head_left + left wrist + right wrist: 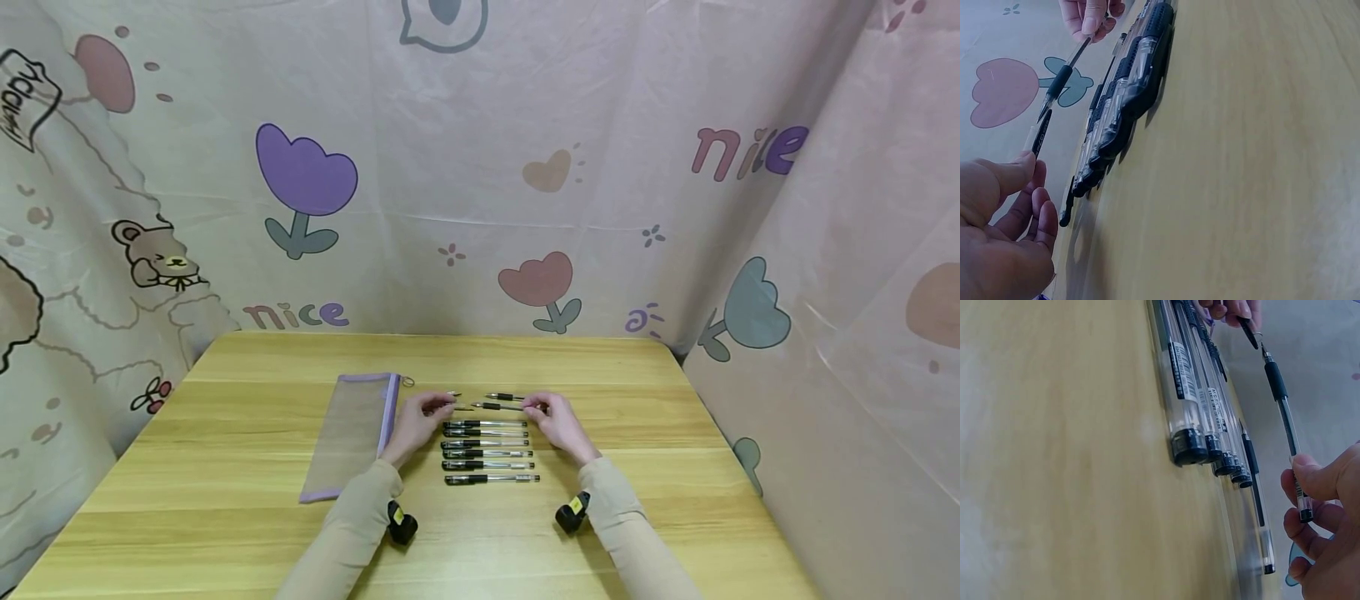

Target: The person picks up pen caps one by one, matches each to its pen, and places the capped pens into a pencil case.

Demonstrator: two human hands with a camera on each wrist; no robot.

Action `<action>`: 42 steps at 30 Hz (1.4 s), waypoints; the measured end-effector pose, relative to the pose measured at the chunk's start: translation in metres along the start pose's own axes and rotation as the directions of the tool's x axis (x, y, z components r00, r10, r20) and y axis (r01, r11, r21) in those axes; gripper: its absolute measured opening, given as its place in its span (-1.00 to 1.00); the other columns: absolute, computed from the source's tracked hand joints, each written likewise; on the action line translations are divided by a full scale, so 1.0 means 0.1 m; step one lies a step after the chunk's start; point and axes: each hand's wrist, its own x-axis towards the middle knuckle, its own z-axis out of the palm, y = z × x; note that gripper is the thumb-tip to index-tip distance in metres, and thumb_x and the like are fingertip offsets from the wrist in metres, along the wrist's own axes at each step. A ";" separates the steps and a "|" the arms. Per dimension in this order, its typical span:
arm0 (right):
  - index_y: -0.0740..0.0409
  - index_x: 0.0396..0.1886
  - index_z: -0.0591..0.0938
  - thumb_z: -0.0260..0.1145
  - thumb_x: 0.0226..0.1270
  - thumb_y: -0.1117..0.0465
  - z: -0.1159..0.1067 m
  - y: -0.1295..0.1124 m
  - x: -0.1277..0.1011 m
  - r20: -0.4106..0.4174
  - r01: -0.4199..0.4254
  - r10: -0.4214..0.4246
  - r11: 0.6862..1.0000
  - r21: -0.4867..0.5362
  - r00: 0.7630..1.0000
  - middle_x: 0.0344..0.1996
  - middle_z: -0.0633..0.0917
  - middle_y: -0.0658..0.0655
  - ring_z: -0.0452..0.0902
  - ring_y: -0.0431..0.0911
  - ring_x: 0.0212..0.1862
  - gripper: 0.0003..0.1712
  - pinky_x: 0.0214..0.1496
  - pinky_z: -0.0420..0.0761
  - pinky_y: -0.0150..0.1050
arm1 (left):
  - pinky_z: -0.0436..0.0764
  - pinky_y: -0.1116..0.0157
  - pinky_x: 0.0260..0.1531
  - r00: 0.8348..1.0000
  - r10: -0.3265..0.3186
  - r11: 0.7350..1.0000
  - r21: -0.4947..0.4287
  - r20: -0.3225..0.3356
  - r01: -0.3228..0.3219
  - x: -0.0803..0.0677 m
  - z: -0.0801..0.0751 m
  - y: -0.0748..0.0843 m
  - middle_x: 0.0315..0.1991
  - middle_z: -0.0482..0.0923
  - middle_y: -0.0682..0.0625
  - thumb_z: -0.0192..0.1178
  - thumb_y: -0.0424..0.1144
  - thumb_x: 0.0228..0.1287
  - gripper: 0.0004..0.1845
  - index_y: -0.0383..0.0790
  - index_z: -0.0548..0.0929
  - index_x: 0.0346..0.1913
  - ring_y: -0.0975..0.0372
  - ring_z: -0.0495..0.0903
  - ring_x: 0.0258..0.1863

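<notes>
My left hand pinches a clear pen cap with a black clip between thumb and fingers. In my right hand, thumb and fingertips pinch the rear end of an uncapped gel pen with a black grip. Its tip points left at the cap; in the left wrist view tip and clip nearly meet. Just beyond lies a second uncapped pen on the table, with a loose cap to its left, partly hidden by the left hand. Nearer my body, several capped pens lie in parallel, caps to the left.
A flat mesh zip pouch with purple edging lies left of the pens, partly under the left forearm. The wooden table ends at a printed curtain behind and at the sides. Black wrist cameras hang at both sleeves.
</notes>
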 end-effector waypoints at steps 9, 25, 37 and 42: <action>0.24 -0.18 0.73 0.29 0.37 0.39 0.01 0.01 0.01 0.003 0.020 -0.020 1.000 -0.011 1.000 -0.24 0.75 0.15 0.54 -0.15 -0.21 -0.88 -0.13 0.52 -0.34 | 0.56 0.46 -0.19 1.000 -0.009 1.000 0.002 -0.003 0.009 0.01 0.02 0.01 -0.14 0.74 -0.21 0.30 -0.42 0.30 -0.80 -0.37 0.73 -0.04 0.18 0.65 -0.21; 0.24 -0.15 0.73 0.29 0.39 0.37 0.05 -0.03 0.02 0.020 0.004 -0.004 1.000 0.006 1.000 -0.25 0.75 0.12 0.54 -0.16 -0.21 -0.87 -0.12 0.54 -0.32 | 0.58 0.42 -0.18 0.999 -0.024 1.000 -0.004 0.027 0.024 0.00 0.03 0.04 -0.10 0.75 -0.18 0.30 -0.41 0.30 -0.79 -0.36 0.72 -0.02 0.21 0.65 -0.22; 0.23 -0.17 0.72 0.29 0.38 0.38 0.07 -0.06 0.01 0.025 0.007 -0.008 1.000 0.019 1.000 -0.25 0.75 0.14 0.54 -0.16 -0.23 -0.88 -0.14 0.54 -0.34 | 0.58 0.42 -0.21 0.998 -0.047 0.999 -0.019 0.036 0.047 0.00 0.05 0.07 -0.11 0.75 -0.18 0.30 -0.41 0.31 -0.78 -0.37 0.72 -0.01 0.21 0.65 -0.23; 0.24 -0.14 0.72 0.28 0.39 0.36 0.07 -0.07 0.00 0.041 0.033 -0.034 0.999 0.024 0.999 -0.22 0.76 0.17 0.55 -0.16 -0.23 -0.86 -0.16 0.55 -0.35 | 0.61 0.41 -0.20 0.997 -0.068 0.997 -0.029 0.041 0.069 0.00 0.06 0.07 -0.11 0.75 -0.18 0.30 -0.41 0.30 -0.78 -0.36 0.71 -0.01 0.20 0.67 -0.23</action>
